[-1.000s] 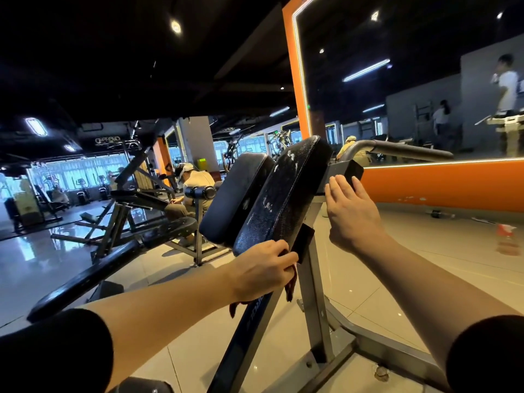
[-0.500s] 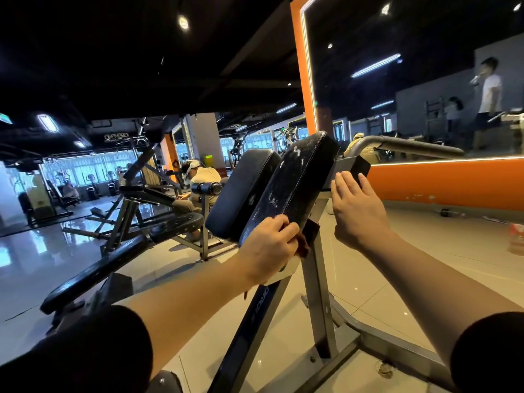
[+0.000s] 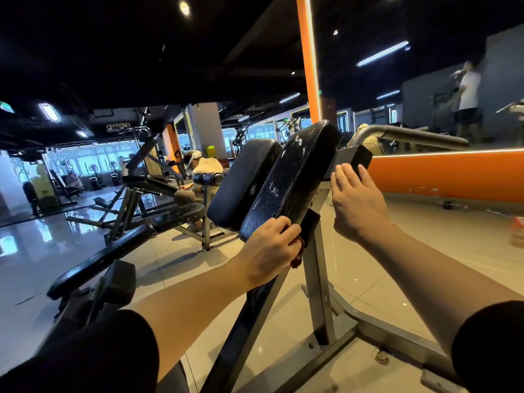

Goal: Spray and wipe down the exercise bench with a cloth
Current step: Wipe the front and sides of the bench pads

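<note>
Left hand [image 3: 270, 249] has slid up the pad [image 3: 295, 180], fingers curled on the cloth [image 3: 298, 255]; right hand [image 3: 358, 202] rests flat, fingers straight

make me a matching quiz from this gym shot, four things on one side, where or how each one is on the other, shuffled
Things:
1. left hand
2. right hand
3. reddish cloth
4. wall band under the mirror

States:
A. orange
B. fingers straight, against the bracket behind the near pad
C. bunched under a hand at the near pad's lower edge
D. curled over the near pad's lower edge, gripping the cloth

Pairs: 1-D, 2-B, 3-C, 4-A
</note>
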The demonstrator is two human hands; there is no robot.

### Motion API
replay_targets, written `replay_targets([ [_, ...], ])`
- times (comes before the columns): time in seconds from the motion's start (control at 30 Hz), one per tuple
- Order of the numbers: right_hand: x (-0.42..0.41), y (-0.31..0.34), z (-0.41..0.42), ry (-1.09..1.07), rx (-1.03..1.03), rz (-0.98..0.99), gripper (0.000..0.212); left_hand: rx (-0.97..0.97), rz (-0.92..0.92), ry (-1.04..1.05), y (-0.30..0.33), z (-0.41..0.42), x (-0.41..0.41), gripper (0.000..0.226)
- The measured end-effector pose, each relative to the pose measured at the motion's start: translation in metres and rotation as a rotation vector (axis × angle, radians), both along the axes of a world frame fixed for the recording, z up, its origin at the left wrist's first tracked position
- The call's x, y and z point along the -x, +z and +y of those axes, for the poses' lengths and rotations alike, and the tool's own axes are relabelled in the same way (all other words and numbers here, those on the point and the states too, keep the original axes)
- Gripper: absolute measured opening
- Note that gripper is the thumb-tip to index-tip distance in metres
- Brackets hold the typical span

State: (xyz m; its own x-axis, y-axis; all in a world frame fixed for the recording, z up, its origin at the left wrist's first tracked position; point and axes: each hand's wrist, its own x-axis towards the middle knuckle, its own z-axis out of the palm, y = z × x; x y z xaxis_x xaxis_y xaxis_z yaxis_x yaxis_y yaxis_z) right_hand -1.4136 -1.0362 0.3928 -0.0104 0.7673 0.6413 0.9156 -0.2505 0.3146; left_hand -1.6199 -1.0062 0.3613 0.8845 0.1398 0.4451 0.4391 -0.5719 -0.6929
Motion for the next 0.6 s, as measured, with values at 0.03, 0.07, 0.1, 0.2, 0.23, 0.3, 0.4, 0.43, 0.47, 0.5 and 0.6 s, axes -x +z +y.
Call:
replay_targets([
  [0.03,0.0,0.001,-0.001,0.006,0.0,0.002,0.078,-0.01,-0.076,-0.005,0.008,0.002,-0.009,0.022],
  [0.07,-0.001,0.003,-0.002,0.01,0.007,0.0,0.078,-0.012,-0.147,-0.008,0.017,0.005,-0.019,0.025],
  [0.1,-0.002,0.003,-0.003,0.012,0.018,-0.009,0.079,-0.021,-0.199,-0.001,0.025,0.007,-0.029,0.028],
  [0.2,-0.003,0.005,-0.005,0.018,0.041,-0.023,0.08,-0.039,-0.204,0.122,0.028,0.018,-0.046,0.036],
  [0.23,-0.004,0.005,-0.005,0.019,0.043,-0.02,0.08,-0.014,-0.177,0.157,0.023,0.021,-0.045,0.037],
  [0.3,-0.003,0.005,-0.004,0.017,0.035,-0.017,0.08,-0.01,-0.119,0.151,0.007,0.023,-0.034,0.037],
  [0.4,-0.003,0.002,-0.002,0.019,0.02,-0.009,0.078,0.017,0.096,0.097,-0.017,0.007,-0.011,0.033],
  [0.43,-0.003,0.001,-0.002,0.022,0.015,-0.006,0.077,0.023,0.16,0.085,-0.023,-0.001,-0.003,0.03],
  [0.47,-0.003,0.0,-0.001,0.023,0.012,-0.003,0.076,0.03,0.199,0.07,-0.027,-0.007,0.004,0.028],
  [0.5,-0.003,-0.001,-0.001,0.024,0.011,-0.001,0.076,0.02,0.209,0.045,-0.029,-0.011,0.008,0.024],
  [0.6,-0.003,-0.001,0.0,0.037,0.002,0.003,0.076,-0.03,0.063,-0.065,-0.012,-0.009,-0.002,0.019],
])
